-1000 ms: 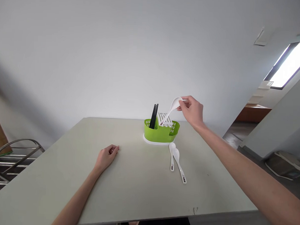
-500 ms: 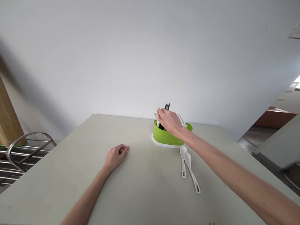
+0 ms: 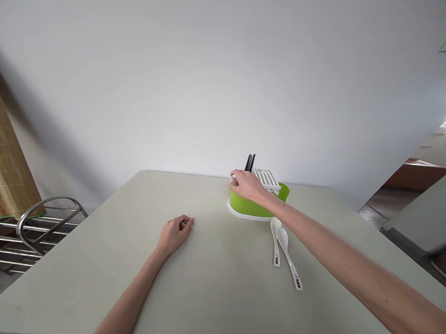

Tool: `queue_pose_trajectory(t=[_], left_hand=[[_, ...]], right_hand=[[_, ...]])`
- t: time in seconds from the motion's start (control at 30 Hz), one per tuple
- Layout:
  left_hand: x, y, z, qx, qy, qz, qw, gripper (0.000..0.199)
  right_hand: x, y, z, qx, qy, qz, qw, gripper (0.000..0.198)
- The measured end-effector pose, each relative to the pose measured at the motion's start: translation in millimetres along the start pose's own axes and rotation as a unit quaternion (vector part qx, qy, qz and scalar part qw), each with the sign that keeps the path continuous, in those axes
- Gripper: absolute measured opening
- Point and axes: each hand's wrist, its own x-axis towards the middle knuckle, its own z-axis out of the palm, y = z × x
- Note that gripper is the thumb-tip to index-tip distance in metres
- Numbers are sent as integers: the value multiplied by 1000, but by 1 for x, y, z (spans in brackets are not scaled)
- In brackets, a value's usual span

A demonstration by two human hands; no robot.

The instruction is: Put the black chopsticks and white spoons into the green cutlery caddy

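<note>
A green cutlery holder (image 3: 249, 206) on a white base stands at the far middle of the table (image 3: 210, 289). Black chopsticks (image 3: 250, 162) stick up from its left compartment, and a white slotted insert (image 3: 268, 179) sits in its right part. My right hand (image 3: 248, 186) rests over the holder's left rim, fingers closed on a white spoon (image 3: 232, 177) whose bowl end peeks out at my fingertips. Two more white spoons (image 3: 277, 241) (image 3: 290, 256) lie side by side on the table just in front of the holder. My left hand (image 3: 176, 231) lies on the table, loosely curled and holding nothing.
A metal wire rack (image 3: 31, 225) stands beyond the table's left edge, with a bamboo mat (image 3: 4, 167) leaning behind it. A plain white wall rises behind the table. A doorway and floor show at the far right.
My right hand carried the white spoon from above the holder's right side down to its left compartment by the chopsticks. The view shifted slightly. My left hand stayed put.
</note>
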Motion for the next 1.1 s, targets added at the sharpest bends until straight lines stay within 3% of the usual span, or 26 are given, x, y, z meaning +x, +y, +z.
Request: queue_pose_trajectory(t=[0.2,0.4,0.6,0.77,0.87,0.97,1.1], left_hand=[[-1,4,-2,0,4,-10,1000,41],[0,6,-1,10,4,-6,1000,39],[3,5,1,16,-3,-7,1000,39],[2,7,1,21,4,-4,1000,40],[1,9,1,21,3,-8,1000,39],[1,9,1,21,3,-6,1000,39],[2,8,1,25,1,-6,1000,39]], right_hand=[[-44,6,-20,68,10,-33,997,27],[-123,30,-33,-15,-67,-87,994,25],[-174,84,-29,-74,-142,-21,987,22],[-191,113,-21,-78,-165,63,981,20],[-195,116,-15,-60,-172,78,980,20],[-192,106,-16,-30,-156,58,986,19],[-169,72,-29,2,-79,-11,997,22]])
